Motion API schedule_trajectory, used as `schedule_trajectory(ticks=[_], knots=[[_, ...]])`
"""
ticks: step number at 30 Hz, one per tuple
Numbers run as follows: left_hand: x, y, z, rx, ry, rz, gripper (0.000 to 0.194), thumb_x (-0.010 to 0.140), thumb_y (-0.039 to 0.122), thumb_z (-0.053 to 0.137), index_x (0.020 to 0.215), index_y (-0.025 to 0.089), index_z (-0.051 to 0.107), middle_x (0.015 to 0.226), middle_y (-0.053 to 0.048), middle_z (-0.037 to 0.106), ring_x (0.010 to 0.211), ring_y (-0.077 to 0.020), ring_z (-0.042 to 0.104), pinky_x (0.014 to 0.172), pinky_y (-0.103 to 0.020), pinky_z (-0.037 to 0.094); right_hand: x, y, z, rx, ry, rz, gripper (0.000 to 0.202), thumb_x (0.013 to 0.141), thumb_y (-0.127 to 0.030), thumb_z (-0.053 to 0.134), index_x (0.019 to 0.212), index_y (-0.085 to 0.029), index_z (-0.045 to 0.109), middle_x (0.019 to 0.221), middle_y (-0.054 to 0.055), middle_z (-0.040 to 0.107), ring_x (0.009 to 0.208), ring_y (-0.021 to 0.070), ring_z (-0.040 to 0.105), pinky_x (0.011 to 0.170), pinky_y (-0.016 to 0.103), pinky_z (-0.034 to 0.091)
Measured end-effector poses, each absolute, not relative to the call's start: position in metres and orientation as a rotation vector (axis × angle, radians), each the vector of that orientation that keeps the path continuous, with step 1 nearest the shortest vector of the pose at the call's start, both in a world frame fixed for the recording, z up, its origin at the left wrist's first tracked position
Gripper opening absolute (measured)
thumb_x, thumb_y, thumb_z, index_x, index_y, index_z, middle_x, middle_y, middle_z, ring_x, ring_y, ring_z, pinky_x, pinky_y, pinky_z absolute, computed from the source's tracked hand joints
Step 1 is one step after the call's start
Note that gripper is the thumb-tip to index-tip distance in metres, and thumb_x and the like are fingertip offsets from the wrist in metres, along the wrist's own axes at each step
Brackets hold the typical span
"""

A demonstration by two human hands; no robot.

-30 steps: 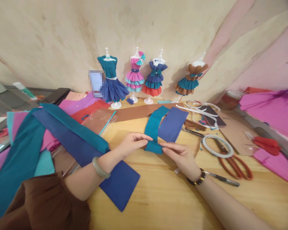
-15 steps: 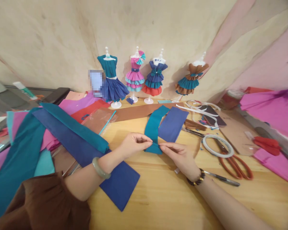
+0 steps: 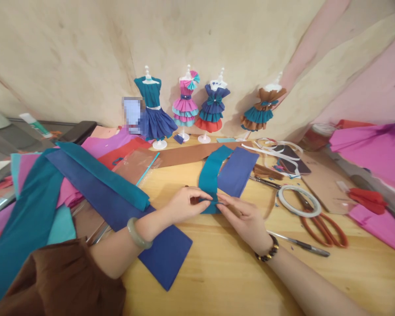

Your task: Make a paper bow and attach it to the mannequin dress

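A teal crepe paper strip [image 3: 212, 169] runs toward me across the table, its near end between my hands. My left hand [image 3: 187, 205] pinches the left side of a narrow fold in that end. On the right side of the same fold, my right hand [image 3: 242, 215] pinches with thumb and forefinger. The fingertips hide part of the fold. Just to the right of the strip lies a dark blue paper piece [image 3: 238, 171]. A larger blue sheet [image 3: 167, 254] lies under my left forearm, beside a teal folded length [image 3: 105, 175].
Scissors [image 3: 325, 228] with orange handles lie at right under a roll of white tape [image 3: 299, 201]. Nearer is a pen [image 3: 303, 243]. Several small dress forms [image 3: 158, 116] in paper dresses stand along the wall. Coloured paper [image 3: 23, 228] is heaped at left.
My fingers have shifted on the strip's near end, and the fold between them now looks narrower. My right hand has moved slightly and closed in nearer to my left.
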State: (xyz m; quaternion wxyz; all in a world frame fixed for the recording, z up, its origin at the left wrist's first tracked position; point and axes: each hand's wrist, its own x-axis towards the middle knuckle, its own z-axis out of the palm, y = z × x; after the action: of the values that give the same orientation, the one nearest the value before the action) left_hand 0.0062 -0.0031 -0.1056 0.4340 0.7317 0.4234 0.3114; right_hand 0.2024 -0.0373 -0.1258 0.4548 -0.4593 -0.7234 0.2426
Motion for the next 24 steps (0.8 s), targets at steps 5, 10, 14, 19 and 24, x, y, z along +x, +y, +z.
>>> schedule_trajectory(ticks=[5,10,14,19,24], knots=[[0.0062,-0.002,-0.1054,1.911,1.036,0.838,0.017,0.078,0.022,0.061,0.083,0.016,0.076,0.079,-0.006,0.073,0.066,-0.0144,0.063,0.062,-0.023,0.048,0.201,-0.0375,-0.1243,-1.102,-1.834,0.534,0.026,0.084,-0.025,0.062,0.108,-0.025,0.071,0.096,0.005,0.076,0.088,0.0216,0.071,0.083,0.035,0.057],[0.0063,-0.0017,-0.1089,1.952,1.006,0.898,0.017,0.078,0.021,0.061,0.082,0.015,0.076,0.074,-0.006,0.072,0.063,-0.0136,0.062,0.06,-0.023,0.048,0.2007,-0.0365,-0.1257,-1.077,-1.829,0.497,0.023,0.082,-0.026,0.065,0.104,-0.024,0.072,0.095,0.005,0.076,0.084,0.0206,0.071,0.08,0.034,0.058],[0.008,-0.0031,-0.1101,2.019,0.966,0.934,0.016,0.077,0.019,0.061,0.079,0.016,0.076,0.074,-0.006,0.073,0.066,-0.0142,0.064,0.063,-0.024,0.048,0.1996,-0.0363,-0.122,-1.058,-1.862,0.48,0.017,0.083,-0.023,0.064,0.098,-0.023,0.072,0.091,0.005,0.076,0.083,0.0198,0.071,0.079,0.033,0.058],[0.0088,-0.0043,-0.1072,1.981,0.995,0.889,0.017,0.078,0.02,0.061,0.083,0.015,0.076,0.077,-0.007,0.074,0.066,-0.0147,0.064,0.063,-0.024,0.049,0.1993,-0.036,-0.1213,-1.056,-1.852,0.46,0.015,0.083,-0.02,0.063,0.095,-0.023,0.072,0.089,0.004,0.076,0.08,0.0189,0.071,0.077,0.031,0.058],[0.0079,-0.0043,-0.1047,1.785,1.088,0.805,0.021,0.078,0.02,0.06,0.089,0.013,0.076,0.077,-0.007,0.075,0.061,-0.0137,0.063,0.059,-0.023,0.049,0.1995,-0.0363,-0.1229,-1.062,-1.831,0.473,0.014,0.083,-0.02,0.064,0.095,-0.023,0.072,0.088,0.004,0.076,0.079,0.0184,0.071,0.076,0.031,0.058]])
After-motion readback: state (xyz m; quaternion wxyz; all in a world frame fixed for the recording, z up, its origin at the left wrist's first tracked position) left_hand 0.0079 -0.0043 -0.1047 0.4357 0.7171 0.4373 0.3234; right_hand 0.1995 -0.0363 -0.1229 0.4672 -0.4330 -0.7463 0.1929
